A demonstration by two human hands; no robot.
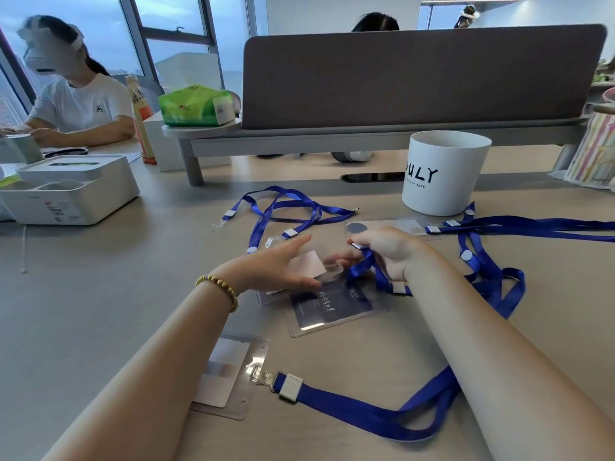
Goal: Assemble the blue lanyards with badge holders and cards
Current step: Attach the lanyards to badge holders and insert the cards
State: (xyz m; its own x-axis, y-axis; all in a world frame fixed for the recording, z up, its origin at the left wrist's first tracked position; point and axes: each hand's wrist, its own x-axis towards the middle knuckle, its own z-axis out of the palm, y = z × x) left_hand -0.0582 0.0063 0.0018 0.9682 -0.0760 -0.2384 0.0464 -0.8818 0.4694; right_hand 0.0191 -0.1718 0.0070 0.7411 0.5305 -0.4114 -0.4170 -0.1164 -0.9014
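Observation:
My left hand [279,265] holds a clear badge holder [327,272] with a pale card [311,265] inside, thumb beneath and fingers stretched along it. My right hand [387,249] pinches the clip end of a blue lanyard [362,269] right beside that holder. Below them lies a holder with a dark blue card [332,304]. Near me a finished lanyard [366,414] is clipped to a holder with a white card [226,374]. A loose lanyard [286,207] lies farther back. More lanyards [519,226] trail right.
A white cup [442,174] stands behind my right hand, with another holder [389,227] lying in front of it. A white box [66,191] sits at the left. A grey desk divider [416,78] spans the back. Another person [76,94] sits at far left.

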